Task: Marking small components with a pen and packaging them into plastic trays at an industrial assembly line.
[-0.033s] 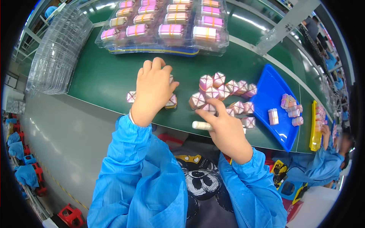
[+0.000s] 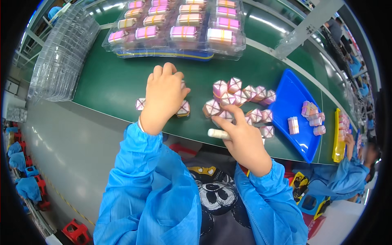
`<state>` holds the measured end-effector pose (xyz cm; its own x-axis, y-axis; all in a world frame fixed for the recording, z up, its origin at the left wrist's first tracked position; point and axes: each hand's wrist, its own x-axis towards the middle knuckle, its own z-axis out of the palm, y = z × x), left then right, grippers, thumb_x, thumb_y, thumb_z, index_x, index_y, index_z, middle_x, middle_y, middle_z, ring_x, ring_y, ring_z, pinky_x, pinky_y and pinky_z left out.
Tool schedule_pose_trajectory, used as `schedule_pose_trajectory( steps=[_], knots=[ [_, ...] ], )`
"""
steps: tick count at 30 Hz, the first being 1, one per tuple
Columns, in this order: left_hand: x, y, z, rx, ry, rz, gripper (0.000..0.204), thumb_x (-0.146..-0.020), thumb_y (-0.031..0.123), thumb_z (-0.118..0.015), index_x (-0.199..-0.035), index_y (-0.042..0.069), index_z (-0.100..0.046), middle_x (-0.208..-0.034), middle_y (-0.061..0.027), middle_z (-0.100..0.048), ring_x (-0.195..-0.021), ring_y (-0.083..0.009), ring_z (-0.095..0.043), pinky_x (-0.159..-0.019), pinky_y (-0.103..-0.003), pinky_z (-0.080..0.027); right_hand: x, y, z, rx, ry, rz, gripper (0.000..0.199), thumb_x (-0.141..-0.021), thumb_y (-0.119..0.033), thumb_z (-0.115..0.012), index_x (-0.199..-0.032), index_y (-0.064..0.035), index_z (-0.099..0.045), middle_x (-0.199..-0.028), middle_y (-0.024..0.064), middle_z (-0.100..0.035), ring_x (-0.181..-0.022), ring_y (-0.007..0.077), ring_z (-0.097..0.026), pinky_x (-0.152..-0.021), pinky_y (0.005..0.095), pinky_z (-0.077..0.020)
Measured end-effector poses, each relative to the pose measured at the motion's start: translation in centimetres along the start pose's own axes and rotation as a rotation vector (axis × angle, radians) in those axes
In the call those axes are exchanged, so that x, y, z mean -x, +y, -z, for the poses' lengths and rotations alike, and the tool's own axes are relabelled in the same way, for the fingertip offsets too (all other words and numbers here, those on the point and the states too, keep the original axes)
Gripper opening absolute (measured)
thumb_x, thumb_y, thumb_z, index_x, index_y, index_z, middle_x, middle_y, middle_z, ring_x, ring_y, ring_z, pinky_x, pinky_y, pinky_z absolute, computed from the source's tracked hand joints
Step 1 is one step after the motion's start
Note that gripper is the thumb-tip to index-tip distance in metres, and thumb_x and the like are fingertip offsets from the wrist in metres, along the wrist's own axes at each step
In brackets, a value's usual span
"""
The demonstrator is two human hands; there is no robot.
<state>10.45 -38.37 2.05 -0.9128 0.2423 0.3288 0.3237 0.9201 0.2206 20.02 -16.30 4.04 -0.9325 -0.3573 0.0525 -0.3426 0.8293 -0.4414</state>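
My left hand [image 2: 165,96] curls over pink-and-white blocks with X-marked ends. One such block [image 2: 183,84] shows between its bent fingers and thumb; the rest of that grip is hidden. Other blocks peek out on either side of the hand, a left one [image 2: 140,104] and a right one [image 2: 184,108]. In my right hand [image 2: 245,141] a white marker-like stick [image 2: 218,134] lies under the fingers, its rounded end pointing left. That hand's index finger and thumb reach to a cluster of similar blocks [image 2: 240,97], touching or nearly touching the near ones.
Clear plastic trays [image 2: 175,45] of banded pink and cream blocks stand at the far side. Stacked clear trays [image 2: 61,53] rise at the left. Right of the cluster lies a blue tray [image 2: 281,98] with several blocks, then a yellow tray [image 2: 338,153] beside another person's hand [image 2: 350,141].
My right hand and the white stick have shifted very slightly to the right. A couple of far blocks in the cluster sit marginally farther left. My left hand has barely moved.
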Motion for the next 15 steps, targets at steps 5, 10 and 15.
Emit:
schedule_pose_trajectory(
  steps=[5,10,15],
  knots=[
    [-0.5,-1.0,-0.1,0.172,0.012,0.011,0.021,-0.077,0.024,-0.078,-0.087,0.007,-0.072,-0.097,-0.0082,-0.062,-0.092,-0.0296,-0.056,-0.080,-0.040,-0.047,0.2,-0.2,1.5,-0.224,0.154,-0.028,0.050,-0.072,-0.004,-0.075,-0.119,-0.0165,-0.064,-0.128,0.0092,-0.050,-0.083,0.0292,-0.067,-0.071,0.0410,-0.0555],
    [-0.2,-0.8,-1.1,0.161,0.125,-0.023,0.021,-0.080,0.026,-0.076,-0.085,0.006,-0.072,-0.093,-0.0080,-0.062,-0.087,-0.0294,-0.057,-0.078,-0.040,-0.048,-0.3,0.1,0.6,-0.318,0.188,0.023,0.046,-0.072,-0.005,-0.075,-0.116,-0.0158,-0.066,-0.124,0.0071,-0.052,-0.085,0.0286,-0.067,-0.072,0.0396,-0.0550],
    [-0.1,-0.6,-1.3,0.114,0.145,0.019,0.026,-0.081,0.030,-0.076,-0.088,0.006,-0.072,-0.096,-0.0080,-0.062,-0.087,-0.0295,-0.058,-0.079,-0.042,-0.047,-0.5,-0.4,0.3,-0.343,0.137,0.017,0.046,-0.072,-0.005,-0.075,-0.116,-0.0149,-0.066,-0.121,0.0073,-0.054,-0.088,0.0295,-0.067,-0.073,0.0398,-0.0552]
  ],
)
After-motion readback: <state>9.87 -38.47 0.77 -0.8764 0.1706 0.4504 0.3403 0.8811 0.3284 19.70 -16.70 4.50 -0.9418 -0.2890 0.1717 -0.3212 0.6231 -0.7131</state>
